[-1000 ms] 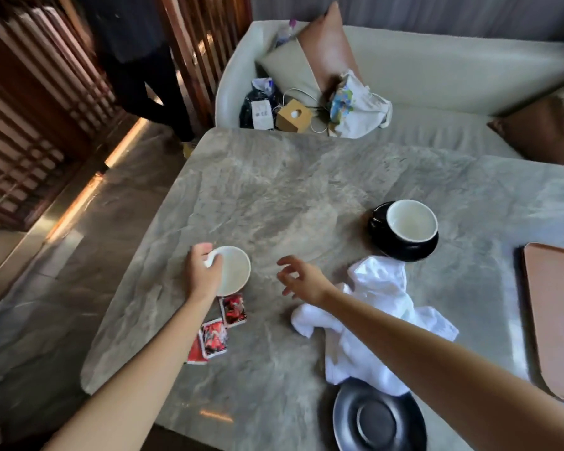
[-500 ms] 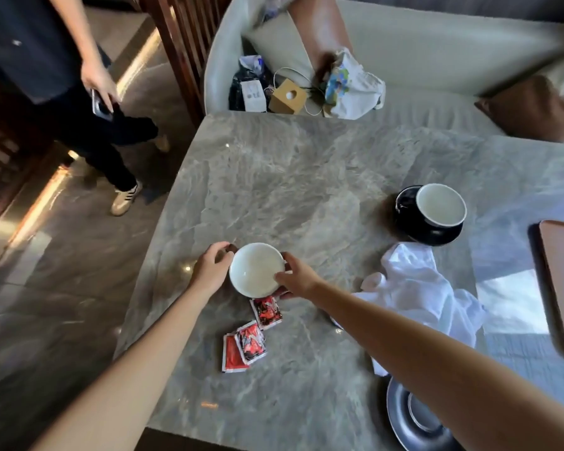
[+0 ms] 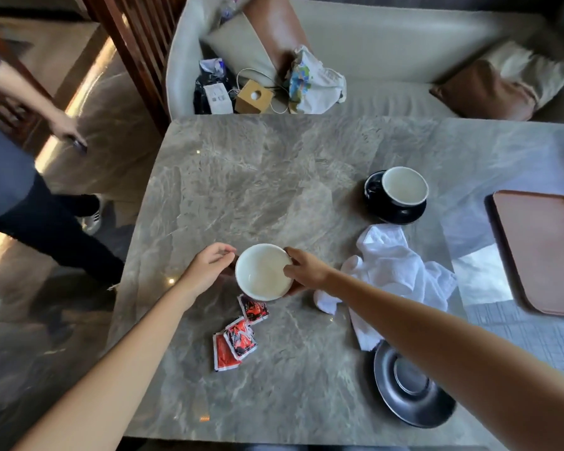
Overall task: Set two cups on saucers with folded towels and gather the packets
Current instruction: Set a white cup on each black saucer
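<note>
A cup [image 3: 261,271], dark outside and white inside, is at the table's left middle. My right hand [image 3: 306,270] grips its right rim, thumb inside. My left hand [image 3: 209,268] curls at its left side, where the handle is hidden. Three red packets [image 3: 238,333] lie just below the cup. A crumpled white towel [image 3: 394,271] lies to the right under my right forearm. An empty black saucer [image 3: 411,388] sits near the front edge. A second cup [image 3: 403,190] stands on its black saucer [image 3: 394,213] at the right back.
A brown tray [image 3: 541,252] lies at the table's right edge. A sofa with cushions, bags and a small box [image 3: 253,96] stands behind the grey marble table [image 3: 258,183]. Another person [image 3: 20,177] stands on the floor at the left.
My right hand has come over from the towel side and taken the cup's right rim. The person at the left has stepped closer.
</note>
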The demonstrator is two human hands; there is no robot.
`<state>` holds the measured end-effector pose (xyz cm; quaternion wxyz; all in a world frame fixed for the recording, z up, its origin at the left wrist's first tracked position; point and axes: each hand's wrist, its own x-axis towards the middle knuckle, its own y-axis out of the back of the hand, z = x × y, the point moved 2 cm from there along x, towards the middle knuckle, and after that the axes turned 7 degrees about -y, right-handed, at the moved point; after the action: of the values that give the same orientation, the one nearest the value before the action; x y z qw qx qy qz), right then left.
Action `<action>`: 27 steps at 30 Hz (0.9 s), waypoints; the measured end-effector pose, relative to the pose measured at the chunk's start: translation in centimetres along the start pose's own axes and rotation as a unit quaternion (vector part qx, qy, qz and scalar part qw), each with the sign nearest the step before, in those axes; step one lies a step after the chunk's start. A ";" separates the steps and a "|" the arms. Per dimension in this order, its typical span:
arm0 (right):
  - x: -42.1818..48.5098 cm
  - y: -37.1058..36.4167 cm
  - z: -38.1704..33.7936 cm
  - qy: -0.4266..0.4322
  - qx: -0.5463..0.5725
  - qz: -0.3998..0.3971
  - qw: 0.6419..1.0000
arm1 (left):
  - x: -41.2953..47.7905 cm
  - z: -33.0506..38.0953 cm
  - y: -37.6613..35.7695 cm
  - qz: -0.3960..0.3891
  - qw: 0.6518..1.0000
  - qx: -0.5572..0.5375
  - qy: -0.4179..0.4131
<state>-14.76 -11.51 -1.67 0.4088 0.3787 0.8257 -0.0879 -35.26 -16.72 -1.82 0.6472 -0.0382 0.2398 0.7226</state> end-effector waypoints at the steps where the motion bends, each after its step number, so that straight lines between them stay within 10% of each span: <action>1: -0.8 0.9 0.3 0.000 -0.005 -0.005 1.000 | -0.5 0.8 -0.4 -0.040 0.999 0.007 -0.007; 17: -13.3 11.5 15.1 -0.119 -0.122 -0.003 0.985 | -8.3 4.3 -19.1 -0.391 0.911 0.113 -0.067; 27: -15.4 12.6 21.7 -0.160 -0.121 -0.009 0.980 | -10.6 2.4 -25.5 -0.388 0.912 0.135 0.008</action>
<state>13.11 -21.12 -2.30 0.5773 0.2998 0.7578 -0.0505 -8.68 -24.30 -3.40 0.8735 -0.0459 0.3067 0.3752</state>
